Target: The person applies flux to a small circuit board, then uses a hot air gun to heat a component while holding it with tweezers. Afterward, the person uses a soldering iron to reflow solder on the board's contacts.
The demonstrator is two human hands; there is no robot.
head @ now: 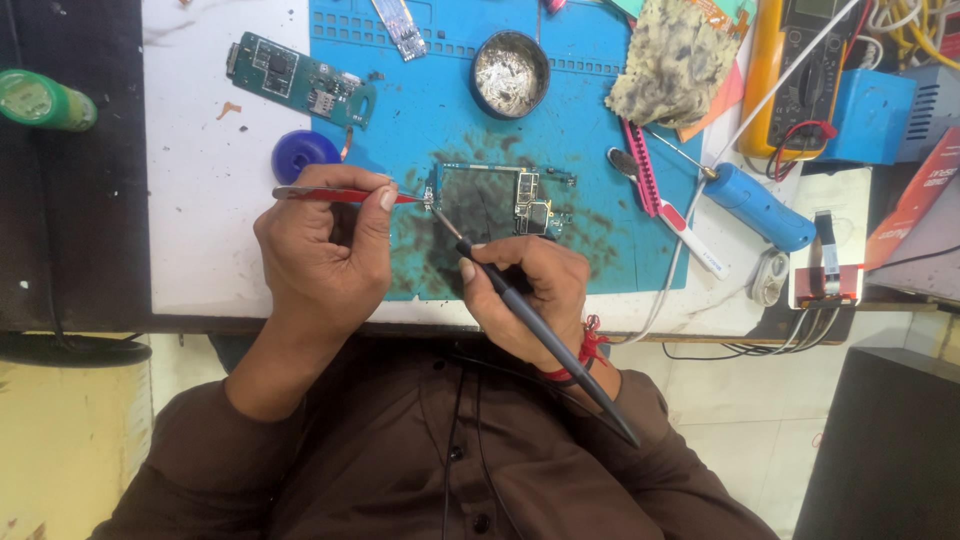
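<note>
A phone circuit board point(505, 196) lies on the stained blue work mat point(590, 120). My left hand point(325, 250) grips red-handled tweezers point(345, 195), their tip touching the board's left edge. My right hand point(525, 295) holds a dark soldering iron point(545, 335) like a pen. Its tip meets the same left edge of the board, right beside the tweezer tip. A red thread is tied round my right wrist.
A second green circuit board point(300, 80), a blue round cap point(300, 152) and a metal tin point(511, 73) lie behind. To the right are a dirty sponge point(672, 62), a pink brush point(640, 170), a blue-handled tool point(760, 208), a yellow multimeter point(805, 70). A green can point(45, 100) stands far left.
</note>
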